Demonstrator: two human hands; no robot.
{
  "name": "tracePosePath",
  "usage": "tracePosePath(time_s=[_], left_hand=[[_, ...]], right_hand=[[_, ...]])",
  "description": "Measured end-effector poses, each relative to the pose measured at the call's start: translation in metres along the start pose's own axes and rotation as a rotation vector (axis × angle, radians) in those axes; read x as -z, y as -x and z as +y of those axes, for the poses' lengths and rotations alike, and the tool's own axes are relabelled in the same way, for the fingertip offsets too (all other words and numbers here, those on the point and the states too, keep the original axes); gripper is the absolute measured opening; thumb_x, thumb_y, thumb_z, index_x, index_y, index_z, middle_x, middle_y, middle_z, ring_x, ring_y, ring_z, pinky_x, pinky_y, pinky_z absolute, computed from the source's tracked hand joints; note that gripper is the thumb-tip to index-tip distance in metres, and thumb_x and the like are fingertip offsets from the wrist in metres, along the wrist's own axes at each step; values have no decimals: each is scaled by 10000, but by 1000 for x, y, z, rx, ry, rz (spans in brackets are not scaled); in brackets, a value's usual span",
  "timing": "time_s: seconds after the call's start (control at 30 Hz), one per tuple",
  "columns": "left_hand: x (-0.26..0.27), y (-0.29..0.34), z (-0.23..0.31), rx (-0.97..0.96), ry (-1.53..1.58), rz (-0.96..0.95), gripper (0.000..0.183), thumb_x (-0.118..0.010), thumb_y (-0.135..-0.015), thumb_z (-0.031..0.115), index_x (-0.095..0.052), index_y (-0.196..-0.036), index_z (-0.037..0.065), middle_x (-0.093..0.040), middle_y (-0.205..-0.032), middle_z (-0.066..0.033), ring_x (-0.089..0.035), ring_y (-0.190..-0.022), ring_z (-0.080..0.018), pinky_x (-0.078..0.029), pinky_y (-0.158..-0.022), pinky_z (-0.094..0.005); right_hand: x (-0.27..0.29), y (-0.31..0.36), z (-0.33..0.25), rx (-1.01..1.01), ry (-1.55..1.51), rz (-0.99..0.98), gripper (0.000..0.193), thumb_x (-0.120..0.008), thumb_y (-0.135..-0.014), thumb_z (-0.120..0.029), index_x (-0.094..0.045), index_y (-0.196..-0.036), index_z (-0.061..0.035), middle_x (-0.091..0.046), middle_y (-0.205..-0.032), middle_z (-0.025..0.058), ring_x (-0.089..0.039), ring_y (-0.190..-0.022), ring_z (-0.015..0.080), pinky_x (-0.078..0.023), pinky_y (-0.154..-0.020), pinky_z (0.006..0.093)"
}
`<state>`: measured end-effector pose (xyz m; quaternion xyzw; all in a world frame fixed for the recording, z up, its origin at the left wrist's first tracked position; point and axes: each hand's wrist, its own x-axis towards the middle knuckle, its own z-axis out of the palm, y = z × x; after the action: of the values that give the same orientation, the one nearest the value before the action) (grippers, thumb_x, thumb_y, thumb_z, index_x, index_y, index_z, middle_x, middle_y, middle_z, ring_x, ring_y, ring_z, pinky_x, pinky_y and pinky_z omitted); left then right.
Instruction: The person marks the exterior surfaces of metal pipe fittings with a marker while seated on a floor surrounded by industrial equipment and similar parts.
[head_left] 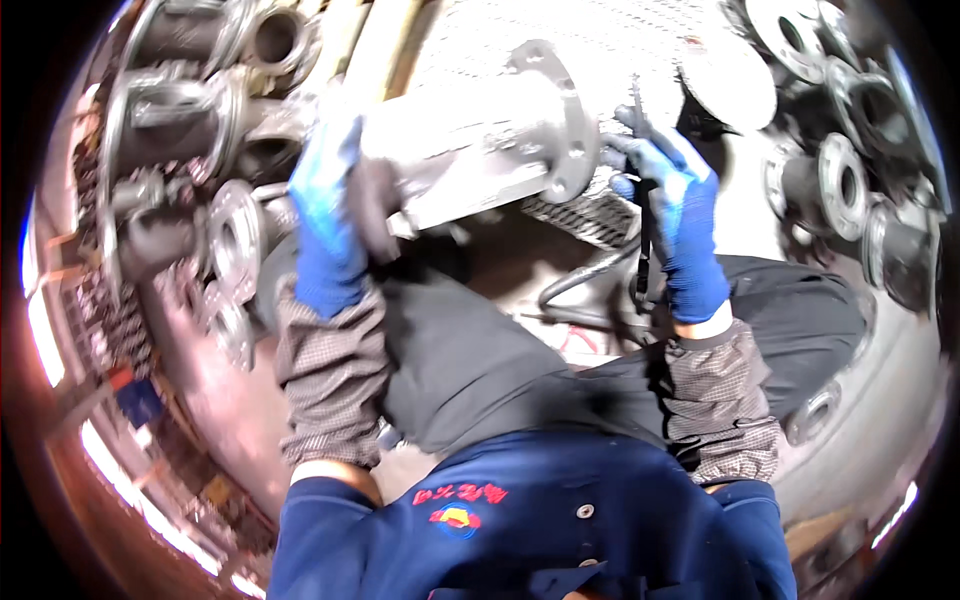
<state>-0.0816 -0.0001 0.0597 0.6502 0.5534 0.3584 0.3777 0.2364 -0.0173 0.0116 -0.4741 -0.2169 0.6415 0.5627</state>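
A grey metal flanged pipe (pixel 460 125) lies on its side in front of me, its right flange with bolt holes facing the right. My left hand (pixel 330 210), in a blue glove, is at the pipe's left end, against the darker flange (pixel 372 205). Its fingers are mostly hidden or washed out by glare. To the right of the pipe, my right hand (pixel 680 195), also gloved in blue, has its fingers curled around a thin black upright tool (pixel 644 225). What kind of tool it is, I cannot make out. That hand is apart from the pipe.
Several flanged pipe fittings crowd the left side (pixel 235 240) and the right side (pixel 840 185). A pale round disc (pixel 728 85) stands at the far right. Below the pipe are a perforated metal surface (pixel 590 218) and a bent dark tube (pixel 585 280), between my legs.
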Motion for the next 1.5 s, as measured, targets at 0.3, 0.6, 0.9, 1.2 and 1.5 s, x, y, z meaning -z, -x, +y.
tracePosePath(time_s=[0.3,0.6,0.9,1.2,1.5], left_hand=[[-34,-10,30,-147,-133,80,560,-408,-982,293,-298,-1426,-30,-339,-1452,-229,-366,-1331,-328,-316,-1094,-442],[-41,-16,42,-47,-142,42,602,-419,-976,328,-265,-1437,-26,-338,-1450,-215,-373,-1322,-324,-320,-1089,-441],[-45,-21,41,2,-78,65,604,-424,-973,337,-272,-1436,-20,-350,-1443,-209,-385,-1312,-316,-311,-1094,-436],[-47,-19,43,23,-51,68,605,-428,-971,346,-278,-1435,-13,-362,-1436,-203,-398,-1302,-308,-302,-1099,-432],[-54,-16,46,52,43,46,590,-416,-977,338,-277,-1439,-2,-363,-1437,-199,-399,-1304,-301,-286,-1108,-428]], right_hand=[[105,-34,-33,500,1597,452,332,-570,-816,-123,-652,-1134,-169,-671,-964,131,-650,-855,317,-519,-769,412],[74,-68,-55,121,1900,420,396,-546,-810,-124,-640,-1170,-261,-664,-1022,112,-654,-893,299,-528,-771,391],[80,-86,-56,109,1996,337,378,-563,-812,-125,-645,-1162,-245,-660,-1094,78,-657,-920,272,-535,-794,379],[79,-82,-58,107,1976,301,375,-544,-823,-129,-651,-1155,-267,-669,-1042,104,-664,-879,287,-537,-764,383],[93,-76,-61,189,1645,352,318,-549,-826,-128,-684,-1108,-188,-690,-987,124,-679,-874,264,-522,-765,341]])
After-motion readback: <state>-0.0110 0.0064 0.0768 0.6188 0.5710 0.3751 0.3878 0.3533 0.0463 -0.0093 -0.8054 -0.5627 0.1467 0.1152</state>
